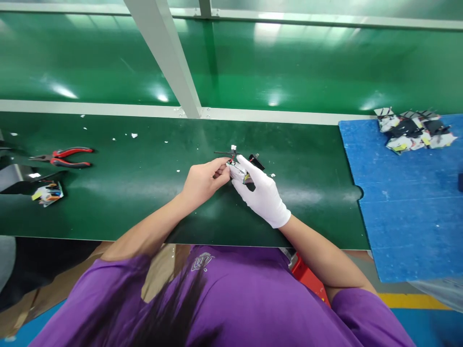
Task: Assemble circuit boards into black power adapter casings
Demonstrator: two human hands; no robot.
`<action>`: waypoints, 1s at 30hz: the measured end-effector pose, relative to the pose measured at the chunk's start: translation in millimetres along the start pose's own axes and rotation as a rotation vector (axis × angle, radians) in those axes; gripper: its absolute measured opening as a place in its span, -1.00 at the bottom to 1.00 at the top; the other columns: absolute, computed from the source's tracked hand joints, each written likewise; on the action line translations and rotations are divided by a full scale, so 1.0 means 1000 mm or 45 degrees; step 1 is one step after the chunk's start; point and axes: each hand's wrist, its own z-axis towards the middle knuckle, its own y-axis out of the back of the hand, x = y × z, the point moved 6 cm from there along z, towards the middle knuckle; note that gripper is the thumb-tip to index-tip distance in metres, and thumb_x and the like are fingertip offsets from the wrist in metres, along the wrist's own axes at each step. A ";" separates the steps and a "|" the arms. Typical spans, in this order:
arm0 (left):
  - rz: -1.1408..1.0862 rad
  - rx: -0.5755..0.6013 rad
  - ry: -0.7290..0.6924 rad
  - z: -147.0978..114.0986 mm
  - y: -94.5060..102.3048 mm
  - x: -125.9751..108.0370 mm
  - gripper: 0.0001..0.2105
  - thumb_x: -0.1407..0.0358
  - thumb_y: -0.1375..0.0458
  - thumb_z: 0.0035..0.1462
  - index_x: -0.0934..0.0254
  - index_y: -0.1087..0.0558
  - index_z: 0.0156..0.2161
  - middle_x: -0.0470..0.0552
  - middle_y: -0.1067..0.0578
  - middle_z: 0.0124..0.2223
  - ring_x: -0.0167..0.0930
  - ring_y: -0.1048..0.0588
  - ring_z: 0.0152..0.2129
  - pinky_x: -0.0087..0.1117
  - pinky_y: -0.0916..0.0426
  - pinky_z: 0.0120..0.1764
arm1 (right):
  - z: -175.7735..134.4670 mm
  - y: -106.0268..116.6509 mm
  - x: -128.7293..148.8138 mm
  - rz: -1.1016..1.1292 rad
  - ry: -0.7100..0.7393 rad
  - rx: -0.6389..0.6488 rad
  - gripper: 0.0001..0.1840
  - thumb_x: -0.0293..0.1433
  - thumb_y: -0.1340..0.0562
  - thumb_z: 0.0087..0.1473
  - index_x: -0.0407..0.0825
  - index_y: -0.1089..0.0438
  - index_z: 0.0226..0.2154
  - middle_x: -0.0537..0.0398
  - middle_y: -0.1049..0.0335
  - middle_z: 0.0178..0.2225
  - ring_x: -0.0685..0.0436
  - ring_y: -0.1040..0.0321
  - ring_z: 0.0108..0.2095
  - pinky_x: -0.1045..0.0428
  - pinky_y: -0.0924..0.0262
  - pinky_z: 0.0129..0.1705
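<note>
Over the middle of the green bench, my gloved right hand (pixel 265 197) grips a small white-wrapped electronic assembly (pixel 238 172) between thumb and fingers. The assembly has red and black wires, a white connector (pixel 233 148) at its far end and a black part (pixel 256 162) on its right. My bare left hand (pixel 204 182) is closed, its thumb and fingertips pinched together at the left edge of the assembly, by the wires. What exactly those fingertips hold is too small to make out.
Red-handled pliers (pixel 72 158) and a similar assembly (pixel 48 193) lie at the left, beside a grey metal part (pixel 16 178). White scraps (pixel 134 135) dot the green bench (pixel 144 202). Several more assemblies (pixel 412 132) sit on a blue board (pixel 408 207) at the right. A pale post (pixel 166 53) rises behind.
</note>
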 end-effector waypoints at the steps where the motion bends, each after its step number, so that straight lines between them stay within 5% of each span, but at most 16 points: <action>1: -0.018 -0.005 0.004 0.000 0.001 -0.002 -0.76 0.29 -0.07 0.12 0.28 -0.58 -0.24 -0.13 -0.59 -0.48 -0.55 -0.49 -0.59 -0.60 -0.38 -0.44 | 0.000 0.000 0.000 0.000 -0.001 -0.005 -0.46 -0.42 -0.19 0.22 -0.09 -0.24 0.24 -0.05 -0.51 0.00 -0.09 -0.52 -0.12 0.04 -0.45 -0.02; 9: -0.238 0.126 0.222 0.001 0.003 0.001 -0.71 0.24 -0.09 0.10 0.30 -0.64 -0.27 -0.11 -0.57 -0.53 -0.52 -0.47 -0.61 -0.58 -0.40 -0.47 | -0.001 0.005 0.009 -0.146 0.215 -0.046 -0.50 -0.47 -0.16 0.27 0.02 -0.26 0.24 -0.03 -0.46 0.09 -0.12 -0.45 0.08 0.00 -0.36 0.15; 15: -0.203 0.051 0.161 0.002 0.006 -0.002 -0.75 0.30 -0.08 0.04 0.30 -0.63 -0.38 -0.14 -0.50 -0.61 -0.56 -0.37 -0.66 -0.60 -0.30 -0.53 | 0.000 0.007 0.015 -0.151 0.308 -0.073 -0.46 -0.51 -0.17 0.25 0.07 -0.24 0.25 0.04 -0.48 0.08 -0.11 -0.45 0.07 0.03 -0.40 0.12; 19: -0.135 0.007 0.191 0.000 0.005 0.000 -0.74 0.32 -0.06 0.03 0.30 -0.62 -0.40 -0.15 -0.51 -0.61 -0.58 -0.34 -0.69 -0.60 -0.24 -0.57 | 0.000 0.005 0.012 -0.122 0.213 -0.040 -0.51 -0.48 -0.16 0.25 0.06 -0.30 0.21 0.03 -0.48 0.08 -0.14 -0.47 0.06 -0.01 -0.39 0.13; 30: -0.392 0.062 0.306 -0.002 0.002 0.005 -0.74 0.22 -0.12 0.09 0.31 -0.61 -0.27 -0.05 -0.65 -0.40 -0.42 -0.63 -0.46 -0.48 -0.56 -0.33 | 0.003 0.014 0.000 0.069 -0.056 -0.121 -0.57 -0.42 -0.22 0.20 0.04 -0.39 0.13 0.07 -0.55 -0.01 -0.11 -0.56 -0.12 0.03 -0.47 -0.01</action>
